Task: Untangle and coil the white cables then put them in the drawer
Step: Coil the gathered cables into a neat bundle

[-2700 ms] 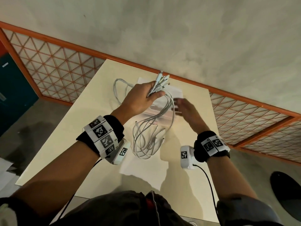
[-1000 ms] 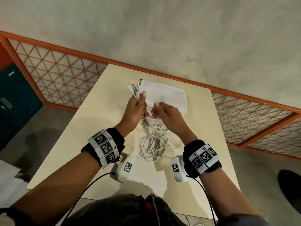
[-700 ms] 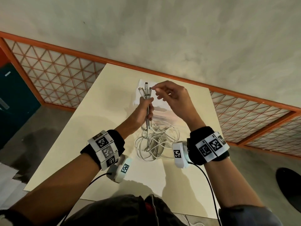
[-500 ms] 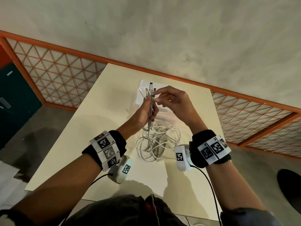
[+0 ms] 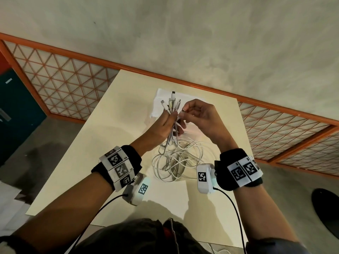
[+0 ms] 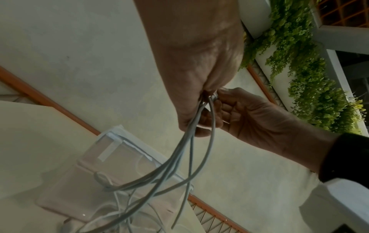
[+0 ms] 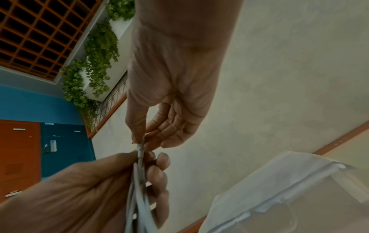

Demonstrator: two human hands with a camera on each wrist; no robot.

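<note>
Several white cables (image 5: pixel 175 160) lie in a tangled loop on the cream table (image 5: pixel 102 147), with their ends lifted. My left hand (image 5: pixel 171 117) grips the gathered ends upright, and the connectors (image 5: pixel 171 103) stick out above its fingers. My right hand (image 5: pixel 184 111) pinches one more connector tip right against that bundle. The left wrist view shows the strands (image 6: pixel 187 157) hanging from my left hand (image 6: pixel 201 94) over a clear plastic drawer box (image 6: pixel 93 178). In the right wrist view, my right hand's thumb and forefinger (image 7: pixel 142 139) pinch a cable end just above my left hand (image 7: pixel 147 167).
White paper sheets (image 5: pixel 169 197) lie under the cables and box. An orange lattice railing (image 5: pixel 60 88) runs behind the table. A blue cabinet (image 5: pixel 11 110) stands at the far left, and a black round object (image 5: pixel 328 208) sits on the floor at right.
My right hand has come in from the table and brought another connector up to the bundle. My left hand has turned the gathered ends upright.
</note>
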